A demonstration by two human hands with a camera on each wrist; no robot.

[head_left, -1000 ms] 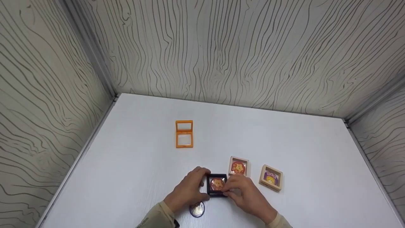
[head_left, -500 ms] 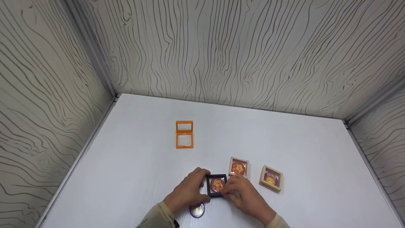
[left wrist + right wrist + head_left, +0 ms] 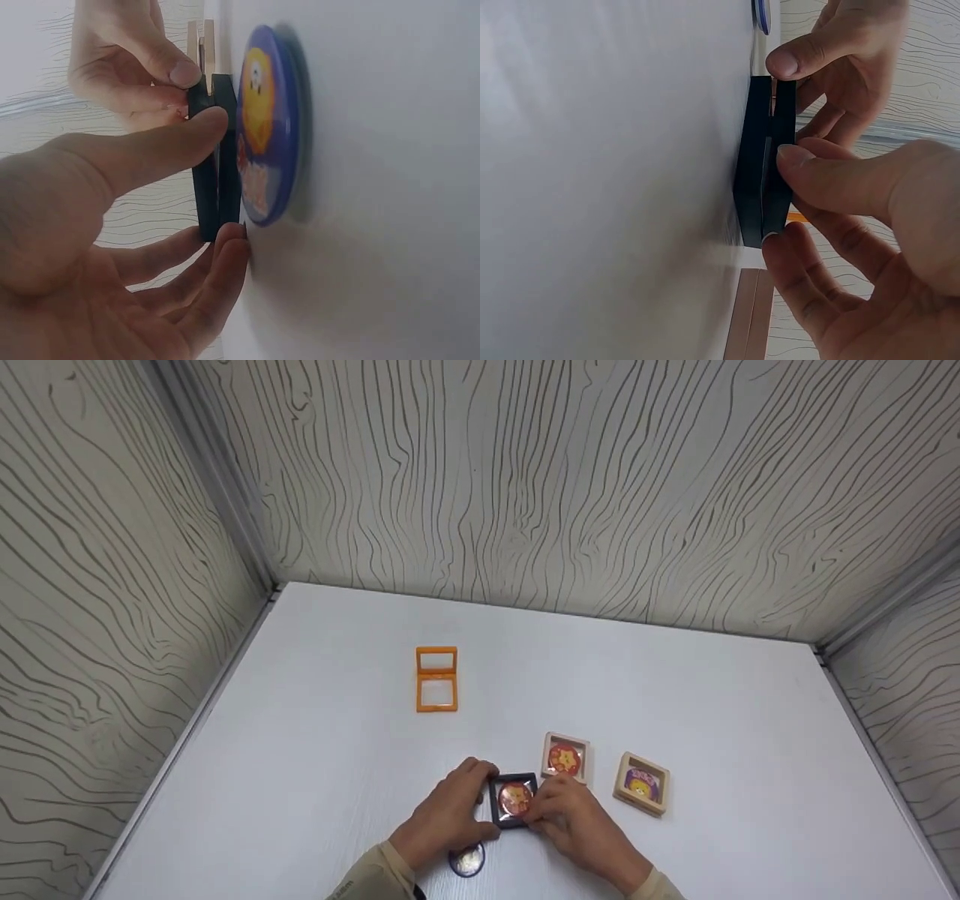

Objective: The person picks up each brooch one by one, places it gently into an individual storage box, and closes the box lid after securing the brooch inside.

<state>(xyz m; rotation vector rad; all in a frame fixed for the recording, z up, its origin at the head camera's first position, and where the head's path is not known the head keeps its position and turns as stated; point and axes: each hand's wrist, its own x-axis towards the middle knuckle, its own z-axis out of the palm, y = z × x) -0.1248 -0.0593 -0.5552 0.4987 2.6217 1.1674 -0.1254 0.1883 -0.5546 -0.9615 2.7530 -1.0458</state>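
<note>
A black square display frame (image 3: 496, 806) with clear film lies on the table, a round red badge with a yellow figure (image 3: 514, 798) inside it. My left hand (image 3: 444, 810) grips its left side, thumb at the near edge and fingers at the far edge. At the right side, my right hand (image 3: 576, 823) pinches the frame between thumb and fingers. A narrow gap between the two halves of the frame shows in the right wrist view. Just below my left thumb lies a round blue-rimmed badge (image 3: 266, 127), flat on the table and apart from the frame.
An orange hinged frame (image 3: 436, 708) stands unfolded farther back on the white table (image 3: 322, 735). Beyond my right hand sits a pale wooden-looking frame (image 3: 586, 765) with a red badge. Another (image 3: 639, 803), holding a purple badge, lies farther right. Wood-patterned panels (image 3: 510, 487) enclose the table.
The light line along the black frame's near edge has gone, and its halves look closer together. My right fingers have shifted slightly; my left hand keeps its hold.
</note>
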